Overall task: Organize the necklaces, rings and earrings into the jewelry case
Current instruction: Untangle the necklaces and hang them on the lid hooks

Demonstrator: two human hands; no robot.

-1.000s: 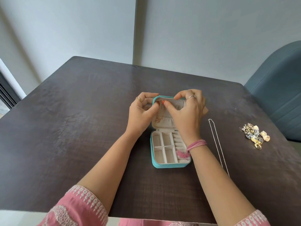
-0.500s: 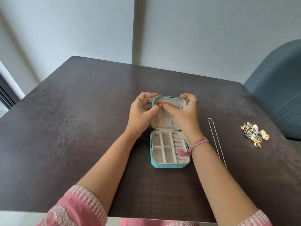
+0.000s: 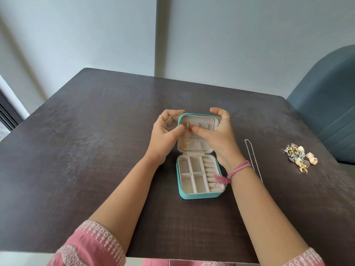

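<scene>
Gold necklace [image 3: 186, 142] hangs inside the raised lid of the jewelry case [image 3: 199, 195], at the lid's left hook. Judged light, limp, tangle-prone; best taken by the chain near the hook. Left hand [image 3: 165, 135] and right hand [image 3: 217, 137] flank the lid, thumbs meeting at the chain; each grip looks pinched on it. Silver necklace [image 3: 253, 158] lies on the tabletop [image 3: 96, 150] right of the case.
</scene>
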